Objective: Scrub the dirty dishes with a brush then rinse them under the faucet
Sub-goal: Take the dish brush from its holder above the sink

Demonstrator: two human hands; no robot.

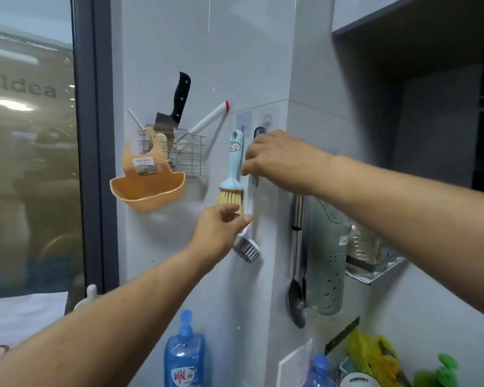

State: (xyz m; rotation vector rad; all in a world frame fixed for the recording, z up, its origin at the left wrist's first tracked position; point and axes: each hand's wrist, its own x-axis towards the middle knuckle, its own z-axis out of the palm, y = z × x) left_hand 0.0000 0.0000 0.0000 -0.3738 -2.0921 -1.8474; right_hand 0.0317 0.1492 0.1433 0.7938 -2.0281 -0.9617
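A white dish brush [248,249] hangs on the tiled wall, its handle running up to a hook [267,120]. My left hand [218,229] reaches up from below and pinches the lower handle just above the brush head. Higher up, the curled fingers of my right hand [280,163] hold the handle's upper part, right under the hook. Just left of it, a second brush [234,170] with a light-blue handle and yellow bristles hangs from its own hook. A white bowl [359,381] shows at the bottom right edge. No faucet is in view.
A wire rack [189,155] holding a black-handled cleaver [176,103] and an orange hanging basket [147,188] are on the wall to the left. To the right hang a steel ladle [296,275] and a green utensil holder [326,263]. A blue soap bottle [184,356] stands below.
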